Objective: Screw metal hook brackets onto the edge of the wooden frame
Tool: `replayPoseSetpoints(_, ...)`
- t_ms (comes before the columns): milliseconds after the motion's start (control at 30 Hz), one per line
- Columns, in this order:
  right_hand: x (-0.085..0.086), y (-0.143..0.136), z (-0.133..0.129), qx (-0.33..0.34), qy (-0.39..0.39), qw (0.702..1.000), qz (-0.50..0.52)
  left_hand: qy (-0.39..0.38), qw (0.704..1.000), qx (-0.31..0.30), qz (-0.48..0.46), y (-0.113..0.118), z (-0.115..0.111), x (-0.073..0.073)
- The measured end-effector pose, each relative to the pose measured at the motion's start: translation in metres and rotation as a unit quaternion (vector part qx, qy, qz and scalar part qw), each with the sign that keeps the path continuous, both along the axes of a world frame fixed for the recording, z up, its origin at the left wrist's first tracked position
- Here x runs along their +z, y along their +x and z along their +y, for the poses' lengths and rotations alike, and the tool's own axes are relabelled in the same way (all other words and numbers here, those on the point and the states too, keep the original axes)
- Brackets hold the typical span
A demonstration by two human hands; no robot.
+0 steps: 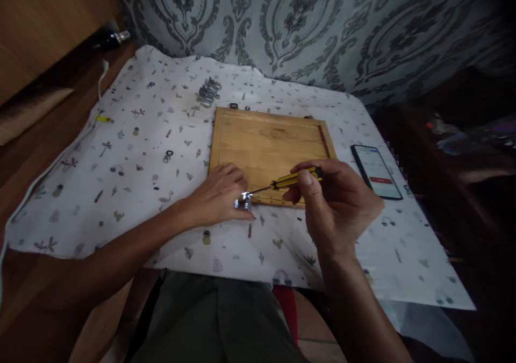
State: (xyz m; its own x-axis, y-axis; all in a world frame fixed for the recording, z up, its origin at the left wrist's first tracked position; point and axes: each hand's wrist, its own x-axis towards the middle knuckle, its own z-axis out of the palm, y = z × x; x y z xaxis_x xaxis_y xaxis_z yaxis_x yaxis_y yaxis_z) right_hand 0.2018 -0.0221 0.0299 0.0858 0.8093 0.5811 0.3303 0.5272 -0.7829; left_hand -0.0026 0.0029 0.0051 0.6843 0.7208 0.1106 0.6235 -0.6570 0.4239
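Observation:
A framed wooden panel lies flat on the patterned white cloth. At its near left corner, my left hand holds a small shiny metal piece against the edge, thumb below and fingers resting on the wood. My right hand is closed around the yellow and black handle of a screwdriver. The screwdriver's shaft points left, and its tip meets the metal piece. Small dark marks show along the panel's near edge.
Several grey metal parts lie in a pile behind the panel's left corner. A phone rests to the right. A white cable runs along the left edge, near a small yellow item. Patterned fabric hangs behind.

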Motion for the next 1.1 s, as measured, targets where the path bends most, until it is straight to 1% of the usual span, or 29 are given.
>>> replayPoseSetpoints(133,0.001,0.001,-0.001,-0.006,0.000,1.000,-0.017,-0.003,1.000,-0.001,0.006,0.001,0.000,0.000)
replayPoseSetpoints(233,0.001,0.000,-0.001,0.006,-0.005,1.000,-0.021,-0.007,1.000,0.002,0.008,0.001,0.000,0.001)
replayPoseSetpoints(367,0.003,0.002,0.002,0.054,0.009,0.998,-0.028,-0.002,1.000,0.002,0.001,0.000,0.001,0.000)
replayPoseSetpoints(500,0.011,0.008,0.004,0.122,0.033,0.987,-0.099,0.000,1.000,-0.005,-0.005,-0.001,0.001,-0.002)
replayPoseSetpoints(600,0.017,0.013,0.004,0.141,0.024,0.982,-0.122,-0.002,1.000,-0.003,0.000,-0.001,0.001,-0.001)
replayPoseSetpoints(700,0.019,0.013,0.004,0.126,0.002,0.986,-0.112,-0.002,1.000,-0.006,-0.003,-0.001,0.001,-0.002)
replayPoseSetpoints(833,0.017,0.009,0.004,0.100,-0.016,0.992,-0.079,-0.005,1.000,-0.007,-0.008,-0.001,0.001,-0.002)
replayPoseSetpoints(967,0.012,0.004,0.004,0.108,-0.051,0.992,-0.033,-0.007,1.000,-0.006,-0.005,-0.001,0.000,0.000)
replayPoseSetpoints(1100,0.012,0.003,0.006,0.135,-0.057,0.989,-0.011,-0.015,1.000,0.002,0.009,0.000,0.000,0.003)
